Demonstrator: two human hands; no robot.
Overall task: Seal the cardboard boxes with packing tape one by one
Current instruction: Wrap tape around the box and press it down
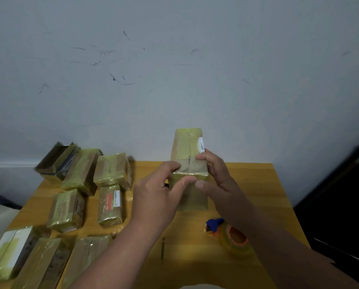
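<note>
Both hands, left hand (pixel 156 198) and right hand (pixel 218 184), grip a taped cardboard box (pixel 188 151) above the wooden surface (pixel 257 184), tape roll (pixel 235 239) nearby.

Bare table (pixel 257 184) is left at three o'clock of the held box (pixel 188 161). Passage toward nine o'clock is blocked by taped boxes (pixel 112 170); at five o'clock, a tape dispenser (pixel 232 236) is set.

A scuffed pale wall (pixel 174 69) stands behind the wooden table (pixel 257 184).
</note>
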